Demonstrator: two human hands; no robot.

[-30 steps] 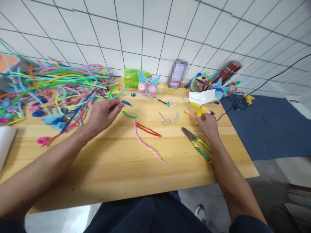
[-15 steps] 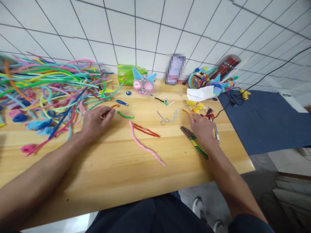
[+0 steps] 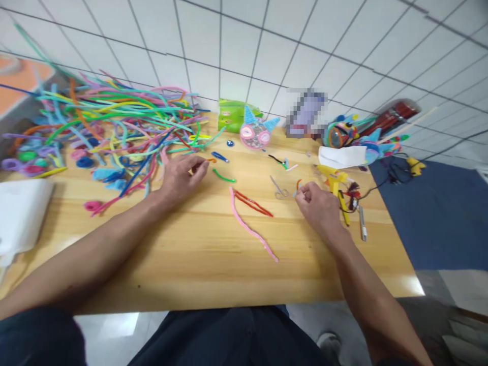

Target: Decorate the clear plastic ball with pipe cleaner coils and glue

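My left hand (image 3: pixel 182 178) is closed beside the heap of fuzzy stems, and a short orange pipe cleaner (image 3: pixel 212 160) pokes out past its fingertips. My right hand (image 3: pixel 319 204) pinches another orange pipe cleaner (image 3: pixel 299 182), whose curved end stands above the fingers. Partly behind that hand lies a light blue piece. Between the hands are a green pipe cleaner (image 3: pixel 224 176), a folded red one (image 3: pixel 253 203), a long pink one (image 3: pixel 249 230) and small scissors (image 3: pixel 279 188). A yellow glue gun (image 3: pixel 332 175) rests right of my right hand.
Many coloured pipe cleaners (image 3: pixel 125 117) heap at the left, near a white box-like object (image 3: pixel 23 213). Along the wall stand a green packet (image 3: pixel 232 116), a round blue-eared craft figure (image 3: pixel 254 134) and a red bottle (image 3: pixel 400 114). A pen-like tool (image 3: pixel 362 223) lies right.
The view has swung left, showing the white object. My right hand has moved left with its orange pipe cleaner, toward the scissors; the pliers are out of sight. My left hand keeps its place.
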